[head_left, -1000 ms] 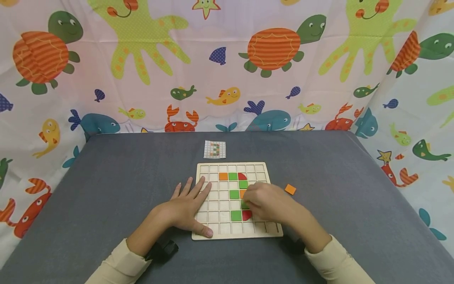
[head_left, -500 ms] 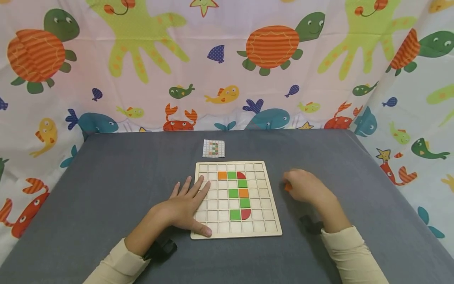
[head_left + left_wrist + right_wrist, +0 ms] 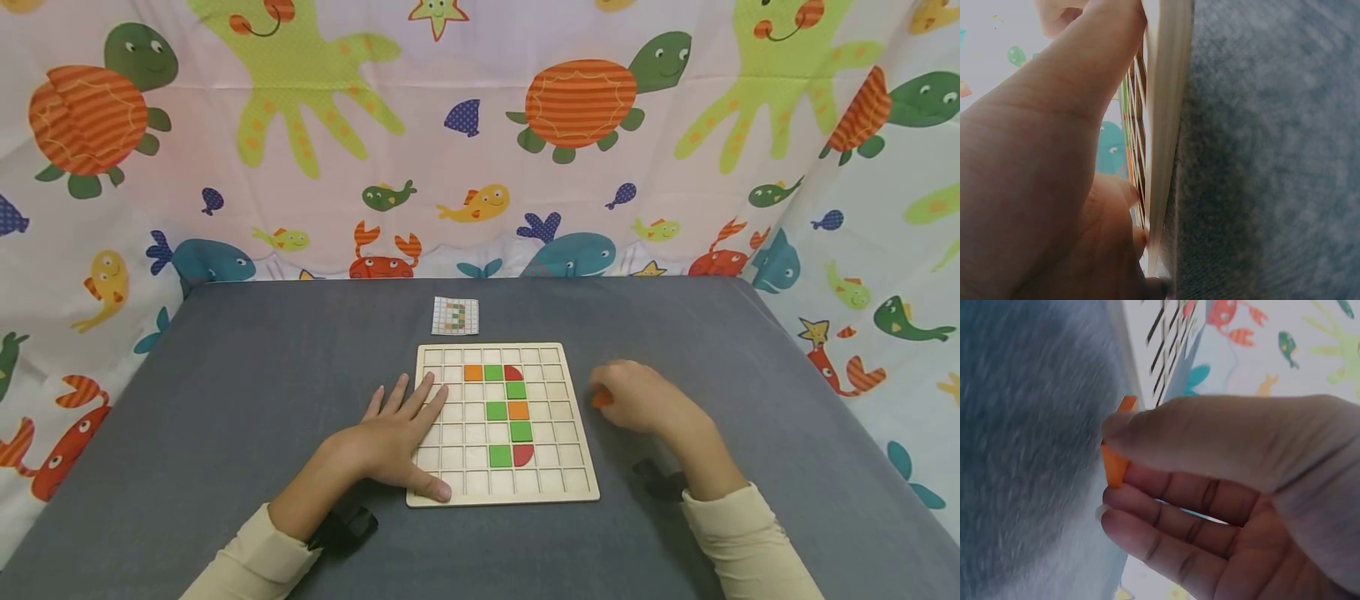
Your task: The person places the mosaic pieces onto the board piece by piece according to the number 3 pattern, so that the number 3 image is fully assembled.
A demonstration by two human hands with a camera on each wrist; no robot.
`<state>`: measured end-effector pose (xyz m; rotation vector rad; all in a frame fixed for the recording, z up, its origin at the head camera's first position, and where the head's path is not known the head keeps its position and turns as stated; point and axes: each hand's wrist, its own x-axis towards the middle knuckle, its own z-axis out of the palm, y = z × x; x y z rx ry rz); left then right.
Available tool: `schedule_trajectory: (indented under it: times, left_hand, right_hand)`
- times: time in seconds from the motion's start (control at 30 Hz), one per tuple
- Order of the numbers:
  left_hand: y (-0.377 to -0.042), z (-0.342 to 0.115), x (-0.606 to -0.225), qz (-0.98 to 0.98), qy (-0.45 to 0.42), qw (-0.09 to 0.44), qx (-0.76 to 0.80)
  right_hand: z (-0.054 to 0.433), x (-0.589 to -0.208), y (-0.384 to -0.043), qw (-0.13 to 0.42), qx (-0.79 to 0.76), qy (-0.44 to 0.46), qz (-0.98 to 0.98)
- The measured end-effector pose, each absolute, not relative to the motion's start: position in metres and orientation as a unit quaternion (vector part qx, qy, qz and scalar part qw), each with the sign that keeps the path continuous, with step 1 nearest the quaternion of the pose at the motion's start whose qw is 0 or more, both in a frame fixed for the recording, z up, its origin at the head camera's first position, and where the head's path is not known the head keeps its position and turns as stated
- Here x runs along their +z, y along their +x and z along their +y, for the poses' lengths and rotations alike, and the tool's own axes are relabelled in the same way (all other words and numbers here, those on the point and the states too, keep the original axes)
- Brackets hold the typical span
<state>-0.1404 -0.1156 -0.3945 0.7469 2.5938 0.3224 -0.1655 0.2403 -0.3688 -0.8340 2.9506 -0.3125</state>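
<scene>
A square wooden grid board lies on the grey table, with orange, green and red tiles set in its cells. My left hand rests on the board's left edge with fingers spread; the left wrist view shows its thumb and fingers along the wooden rim. Just right of the board, my right hand pinches an orange square tile between thumb and fingers. A red quarter-round tile and a green square tile sit side by side in a lower row.
Behind the board lies a small printed card with a coloured grid pattern. The grey table surrounds the board. A curtain printed with sea animals hangs at the back and sides.
My right hand has left the board, moved right and picked up the orange tile from the table. It has since shifted slightly toward the board. The left hand stays on the board.
</scene>
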Motion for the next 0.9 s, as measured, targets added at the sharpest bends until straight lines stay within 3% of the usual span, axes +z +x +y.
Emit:
schedule_trajectory:
  times: [0.17,0.53,0.9]
  left_hand:
    - [-0.141,-0.116,-0.396,0.934,0.266,0.209,0.110]
    - [-0.141,-0.115,-0.396,0.935,0.266,0.210,0.106]
    - [-0.141,-0.115,-0.396,0.934,0.267,0.210,0.108]
  right_hand:
    - [0.223,-0.365,-0.161,0.042,-0.116,-0.290,0.949]
    - [0.187,-0.373,-0.152,0.003,-0.115,-0.379,0.918]
    - [0.166,-0.372,-0.142,0.014,-0.120,-0.393,0.912]
